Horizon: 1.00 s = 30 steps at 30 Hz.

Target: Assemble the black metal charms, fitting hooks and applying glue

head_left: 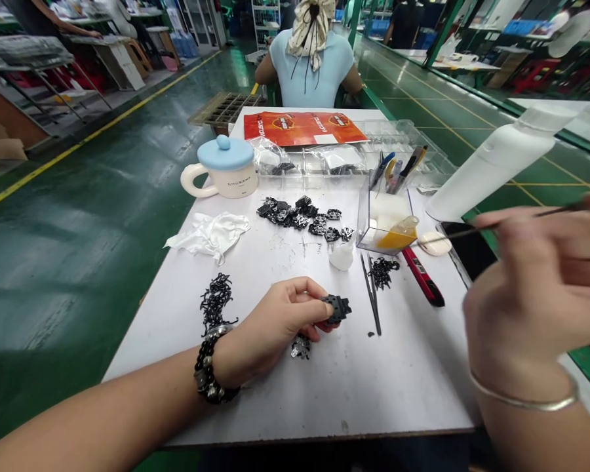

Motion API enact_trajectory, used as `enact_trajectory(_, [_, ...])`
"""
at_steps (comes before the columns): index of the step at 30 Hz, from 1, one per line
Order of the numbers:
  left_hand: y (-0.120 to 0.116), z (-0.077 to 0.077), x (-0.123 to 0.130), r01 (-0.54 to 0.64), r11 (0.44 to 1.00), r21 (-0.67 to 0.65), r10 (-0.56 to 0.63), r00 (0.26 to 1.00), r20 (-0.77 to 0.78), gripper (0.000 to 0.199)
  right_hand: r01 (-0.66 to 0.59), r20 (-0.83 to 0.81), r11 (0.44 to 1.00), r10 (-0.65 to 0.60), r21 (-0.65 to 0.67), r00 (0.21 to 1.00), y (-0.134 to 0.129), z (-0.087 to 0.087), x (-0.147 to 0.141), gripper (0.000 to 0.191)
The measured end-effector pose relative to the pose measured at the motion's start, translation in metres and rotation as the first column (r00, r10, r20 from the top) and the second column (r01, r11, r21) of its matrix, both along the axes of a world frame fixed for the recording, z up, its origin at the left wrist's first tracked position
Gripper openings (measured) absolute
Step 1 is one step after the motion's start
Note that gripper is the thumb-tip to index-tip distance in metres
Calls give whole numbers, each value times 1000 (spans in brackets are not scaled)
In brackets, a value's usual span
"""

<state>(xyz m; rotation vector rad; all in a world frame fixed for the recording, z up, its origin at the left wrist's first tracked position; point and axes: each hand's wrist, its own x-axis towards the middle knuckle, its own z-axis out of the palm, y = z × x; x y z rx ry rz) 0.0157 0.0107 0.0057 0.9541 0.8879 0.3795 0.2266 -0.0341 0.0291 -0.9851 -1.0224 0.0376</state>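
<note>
My left hand (280,321) pinches a small black plastic part (338,308) just above the white table. Partly under that hand lies a black-and-silver piece (300,347). To its left is a heap of small black curved pieces (217,298). My right hand (526,288) is raised at the right, blurred, with its fingers closed round a thin dark stick-like tool (465,232). The tool's tip points left, over a round pale disc (435,243). Dark tweezers (372,298) lie between the hands, beside another heap of tiny black pieces (383,272).
Farther back are a pile of black-and-silver parts (295,213), a lidded mug (229,172), crumpled white tissue (211,235) and a clear pen box (384,219). A red cutter (423,277), a phone (465,249) and a white bottle (496,164) are at the right. A person (312,65) sits ahead.
</note>
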Motion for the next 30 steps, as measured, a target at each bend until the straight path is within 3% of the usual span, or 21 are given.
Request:
enact_trajectory(1, [0,0,0,-4,1000,-6,4,1000,-2,14,35,59,997,-38,65,998,1,-2,-12,35])
enact_trajectory(3, [0,0,1,-6,1000,-14,6,1000,-6,14,-17,117,995,5,97,993,5,-9,-30,33])
enact_trajectory(6, [1,0,1,2,1000,-11,-2,1000,-9,14,-106,118,993,100,46,988,8,-19,-40,32])
enact_trajectory(11, [0,-2,2,10,1000,-15,-10,1000,-14,15,-114,133,993,118,-38,984,4,-22,-36,36])
enact_trajectory(16, [0,-2,0,10,1000,-17,-10,1000,-10,14,-134,76,990,130,45,989,4,-20,-33,33])
enact_trajectory(21, [0,-3,0,14,1000,-10,-14,1000,14,13,-221,46,973,224,-71,973,1,-22,-32,33])
enact_trajectory(24, [0,-4,0,7,1000,-11,-7,1000,8,13,-198,81,976,205,-94,975,0,-25,-31,34])
enact_trajectory(30, [2,-4,0,-1,1000,-21,1,1000,5,12,-241,95,970,244,-39,965,2,-24,-27,33])
